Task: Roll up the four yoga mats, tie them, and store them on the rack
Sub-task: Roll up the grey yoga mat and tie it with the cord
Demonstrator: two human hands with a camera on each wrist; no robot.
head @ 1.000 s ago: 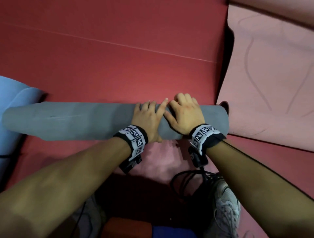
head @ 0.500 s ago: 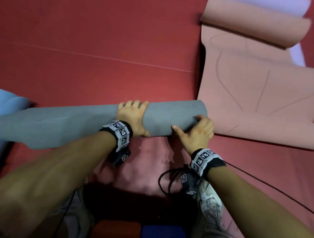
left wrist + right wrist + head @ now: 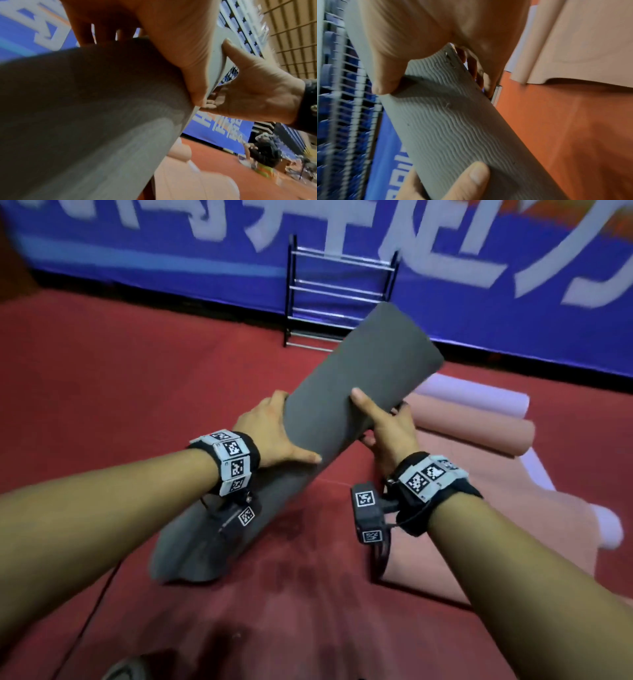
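Note:
A rolled grey yoga mat (image 3: 359, 378) is raised off the red floor and slants from lower left up to upper right. My left hand (image 3: 274, 436) grips it from the left side, thumb across the near face. My right hand (image 3: 383, 426) grips it from the right, thumb on top. The right wrist view shows the grey mat's ribbed surface (image 3: 457, 128) and loose outer edge under my thumb. A metal rack (image 3: 339, 296) stands against the blue wall beyond the mat. A pink mat (image 3: 472, 474), partly rolled, lies on the floor to the right.
A blue banner (image 3: 479, 268) with white lettering runs along the far wall behind the rack. Red carpet (image 3: 102, 392) covers the floor to the left and front. A black cable (image 3: 99, 597) trails near my left arm. A shoe tip (image 3: 126, 667) shows at the bottom edge.
The grey roll, flat on the floor before, has been lifted and tilted with its right end up. My view has risen so the rack and the blue wall now show.

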